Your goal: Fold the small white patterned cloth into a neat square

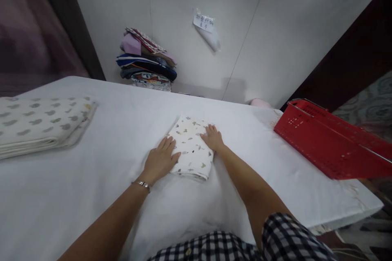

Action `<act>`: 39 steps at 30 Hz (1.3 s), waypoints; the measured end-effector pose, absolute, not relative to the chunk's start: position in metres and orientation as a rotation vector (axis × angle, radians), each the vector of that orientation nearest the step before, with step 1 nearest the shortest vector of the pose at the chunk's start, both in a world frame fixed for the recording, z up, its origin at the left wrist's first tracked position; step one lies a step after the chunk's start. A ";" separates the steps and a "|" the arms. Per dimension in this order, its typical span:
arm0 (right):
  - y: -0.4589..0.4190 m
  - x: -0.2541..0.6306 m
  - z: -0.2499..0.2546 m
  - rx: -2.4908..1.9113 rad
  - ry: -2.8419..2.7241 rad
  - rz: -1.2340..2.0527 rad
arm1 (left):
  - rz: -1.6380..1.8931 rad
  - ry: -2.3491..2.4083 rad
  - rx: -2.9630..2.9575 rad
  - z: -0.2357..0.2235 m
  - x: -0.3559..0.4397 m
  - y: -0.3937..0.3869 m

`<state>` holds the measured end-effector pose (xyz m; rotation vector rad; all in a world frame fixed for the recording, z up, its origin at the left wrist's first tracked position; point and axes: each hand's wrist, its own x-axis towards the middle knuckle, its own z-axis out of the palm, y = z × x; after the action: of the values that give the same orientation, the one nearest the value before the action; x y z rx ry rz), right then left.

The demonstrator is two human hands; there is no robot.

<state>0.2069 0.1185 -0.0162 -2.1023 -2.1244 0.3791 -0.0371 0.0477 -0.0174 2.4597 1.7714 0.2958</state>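
Observation:
A folded white cloth (191, 147) with small green and grey printed motifs lies flat in front of me, its layered fold edge toward my body. My left hand (162, 157) rests along its left edge, palm down, fingers stretched forward and the thumb on the cloth. At the upper right edge lies my right hand (212, 138), fingers spread on the fabric. Neither hand grips anything. Beneath the cloth is a white-covered table (122, 130).
On the left lies a larger folded cloth (39, 122) with grey prints. A red plastic basket (330, 142) with metal handles stands at the right edge. Behind the table rises a stack of folded textiles (147, 61). A paper note (204, 24) hangs on the wall.

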 end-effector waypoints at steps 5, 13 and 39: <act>0.118 0.210 -0.024 -2.099 -2.160 0.371 | 0.318 1.779 2.485 -0.022 -0.037 0.049; 0.151 0.198 -0.013 -2.052 -2.252 0.254 | 0.311 1.790 2.476 -0.026 -0.038 0.047; 0.028 0.220 -0.020 -1.336 -0.631 1.348 | 0.470 1.878 1.857 0.000 -0.060 0.058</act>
<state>0.2201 0.0282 -0.0201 -1.3358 -0.6308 1.3477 -0.0605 0.0583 0.0002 1.8574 1.8775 0.4696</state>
